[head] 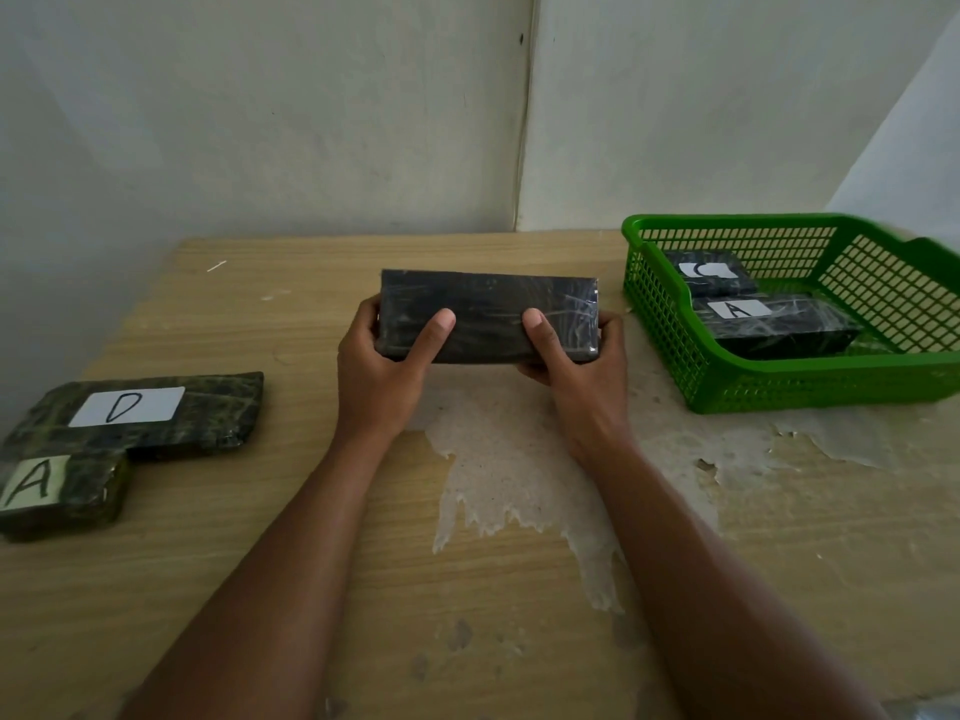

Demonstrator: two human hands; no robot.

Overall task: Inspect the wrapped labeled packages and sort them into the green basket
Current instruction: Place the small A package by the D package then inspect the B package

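A dark wrapped package (488, 304) is held above the middle of the table, its label hidden from me. My left hand (382, 366) grips its left end and my right hand (576, 366) its right end, thumbs on the near face. The green basket (675, 324) stands at the right and holds a package labelled A (779, 330) and, behind it, one whose label looks like C (711, 275). At the left lie a package labelled D (140, 413) and another labelled A (62, 493), touching each other.
The wooden table (311, 537) has peeled, pale patches of veneer (509, 475) in front of me. Walls close off the back and meet in a corner. The table's left edge runs just beyond the left packages.
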